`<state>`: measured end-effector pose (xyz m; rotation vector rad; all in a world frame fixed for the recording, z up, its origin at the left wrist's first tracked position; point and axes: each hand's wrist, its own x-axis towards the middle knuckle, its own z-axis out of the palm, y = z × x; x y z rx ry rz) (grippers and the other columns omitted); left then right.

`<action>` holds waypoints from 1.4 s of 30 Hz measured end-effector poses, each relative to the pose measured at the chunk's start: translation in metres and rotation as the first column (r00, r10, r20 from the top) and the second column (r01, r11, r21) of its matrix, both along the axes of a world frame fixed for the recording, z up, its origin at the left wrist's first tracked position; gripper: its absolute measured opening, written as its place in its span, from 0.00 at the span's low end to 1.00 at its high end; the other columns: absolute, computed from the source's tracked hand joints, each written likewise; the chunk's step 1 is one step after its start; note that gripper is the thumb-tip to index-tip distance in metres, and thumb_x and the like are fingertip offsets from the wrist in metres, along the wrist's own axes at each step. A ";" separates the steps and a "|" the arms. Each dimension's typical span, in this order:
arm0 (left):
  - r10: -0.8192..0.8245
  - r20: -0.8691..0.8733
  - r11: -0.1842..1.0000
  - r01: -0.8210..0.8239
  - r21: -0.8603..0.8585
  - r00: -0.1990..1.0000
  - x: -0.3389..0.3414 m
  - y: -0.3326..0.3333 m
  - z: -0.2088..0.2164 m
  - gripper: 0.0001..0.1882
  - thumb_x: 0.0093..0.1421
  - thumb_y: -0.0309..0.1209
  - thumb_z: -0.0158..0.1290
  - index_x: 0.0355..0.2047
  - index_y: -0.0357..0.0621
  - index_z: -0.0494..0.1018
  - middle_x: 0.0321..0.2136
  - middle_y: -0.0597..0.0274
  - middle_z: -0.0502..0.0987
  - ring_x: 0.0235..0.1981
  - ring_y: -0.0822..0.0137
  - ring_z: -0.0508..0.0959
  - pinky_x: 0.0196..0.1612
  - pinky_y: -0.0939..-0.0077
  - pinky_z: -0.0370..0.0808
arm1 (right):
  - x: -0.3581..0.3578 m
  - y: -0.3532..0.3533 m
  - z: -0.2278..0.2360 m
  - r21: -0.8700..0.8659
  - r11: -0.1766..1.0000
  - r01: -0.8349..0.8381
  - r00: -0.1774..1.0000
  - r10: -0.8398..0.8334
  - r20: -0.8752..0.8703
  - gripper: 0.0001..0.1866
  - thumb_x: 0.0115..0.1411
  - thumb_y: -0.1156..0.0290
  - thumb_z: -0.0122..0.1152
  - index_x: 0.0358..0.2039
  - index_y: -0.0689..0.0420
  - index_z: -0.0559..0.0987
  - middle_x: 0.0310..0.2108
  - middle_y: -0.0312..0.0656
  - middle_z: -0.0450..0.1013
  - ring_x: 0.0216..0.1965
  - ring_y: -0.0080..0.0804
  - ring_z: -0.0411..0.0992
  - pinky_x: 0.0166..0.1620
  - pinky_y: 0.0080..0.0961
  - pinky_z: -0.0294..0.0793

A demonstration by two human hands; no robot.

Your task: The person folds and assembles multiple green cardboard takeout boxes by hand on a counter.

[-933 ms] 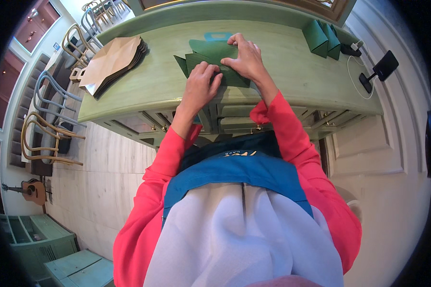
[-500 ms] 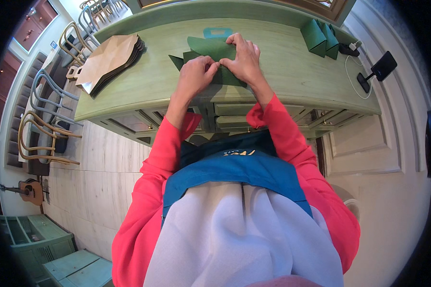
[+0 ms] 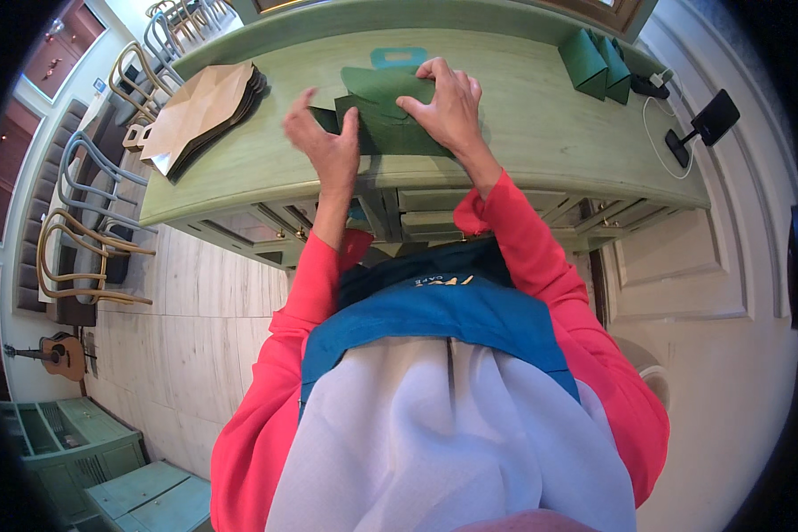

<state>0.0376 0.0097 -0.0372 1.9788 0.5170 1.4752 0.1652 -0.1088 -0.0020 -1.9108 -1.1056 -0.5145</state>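
A dark green cardboard box (image 3: 395, 133), partly folded, stands near the front edge of the light green cabinet top. Its rounded flap (image 3: 383, 87) lies over the upper side, and a side flap juts out at the left. My right hand (image 3: 450, 105) grips the box at its right, thumb pressed on the flap and fingers curled over the far edge. My left hand (image 3: 326, 142) is at the left side with thumb and fingers spread, the thumb close to the box's left edge; whether it touches I cannot tell. A teal piece with a handle slot (image 3: 399, 58) shows just behind the box.
Flat brown paper bags (image 3: 199, 111) lie stacked at the left of the cabinet top (image 3: 523, 115). Folded green boxes (image 3: 585, 66) stand at the far right, near a white cable (image 3: 654, 142) and a black device on a stand (image 3: 714, 120). Chairs (image 3: 84, 257) stand to the left.
My left hand has let go of the flap's front edge, moved left and spread its fingers. The right hand keeps hold of the box, its thumb slightly higher on the flap.
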 end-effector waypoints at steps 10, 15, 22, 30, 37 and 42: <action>-0.629 0.456 0.354 0.754 -0.554 0.630 0.011 0.041 0.001 0.33 0.56 0.31 0.52 0.60 0.37 0.53 0.53 0.51 0.65 0.52 0.60 0.69 0.55 0.67 0.66 | 0.001 0.000 0.001 -0.044 0.999 -0.003 0.999 0.005 0.051 0.27 0.41 0.58 0.69 0.40 0.53 0.69 0.38 0.40 0.72 0.45 0.39 0.67 0.57 0.40 0.51; -0.666 0.491 0.286 0.799 -0.528 0.562 0.020 0.047 0.003 0.28 0.54 0.26 0.47 0.56 0.36 0.59 0.49 0.56 0.67 0.51 0.62 0.69 0.54 0.71 0.67 | 0.004 0.000 -0.001 -0.045 0.999 -0.020 0.999 0.021 0.032 0.28 0.40 0.58 0.70 0.41 0.52 0.69 0.38 0.40 0.71 0.45 0.39 0.67 0.56 0.39 0.51; -0.667 0.453 0.322 0.777 -0.541 0.592 0.027 0.053 -0.005 0.22 0.53 0.23 0.46 0.50 0.38 0.65 0.43 0.61 0.70 0.47 0.68 0.70 0.50 0.76 0.68 | 0.008 -0.003 0.001 -0.099 0.994 -0.041 0.999 0.044 0.022 0.27 0.40 0.60 0.70 0.40 0.51 0.69 0.38 0.38 0.71 0.46 0.37 0.66 0.57 0.40 0.51; -0.734 0.437 0.299 0.825 -0.480 0.520 0.021 0.050 -0.005 0.21 0.56 0.22 0.47 0.51 0.39 0.64 0.45 0.61 0.69 0.46 0.70 0.70 0.50 0.78 0.68 | 0.016 -0.004 -0.004 -0.066 0.995 -0.076 0.996 0.078 0.032 0.26 0.41 0.61 0.70 0.39 0.50 0.68 0.37 0.37 0.70 0.46 0.39 0.65 0.56 0.43 0.52; -0.187 0.166 0.955 0.219 -0.202 0.968 0.012 0.021 -0.016 0.24 0.54 0.26 0.52 0.52 0.39 0.63 0.46 0.56 0.68 0.49 0.60 0.68 0.53 0.65 0.63 | 0.016 -0.001 0.004 -0.121 0.985 -0.121 0.991 0.113 -0.074 0.23 0.44 0.61 0.68 0.38 0.51 0.69 0.37 0.38 0.72 0.44 0.40 0.68 0.46 0.39 0.64; 0.101 -0.124 0.928 -0.049 0.371 0.987 -0.018 -0.034 -0.026 0.24 0.51 0.27 0.55 0.51 0.44 0.67 0.39 0.55 0.69 0.42 0.57 0.69 0.46 0.63 0.63 | 0.024 -0.002 0.001 -0.097 0.987 -0.130 0.987 0.120 -0.108 0.21 0.45 0.61 0.67 0.38 0.51 0.70 0.38 0.39 0.72 0.44 0.41 0.68 0.46 0.39 0.65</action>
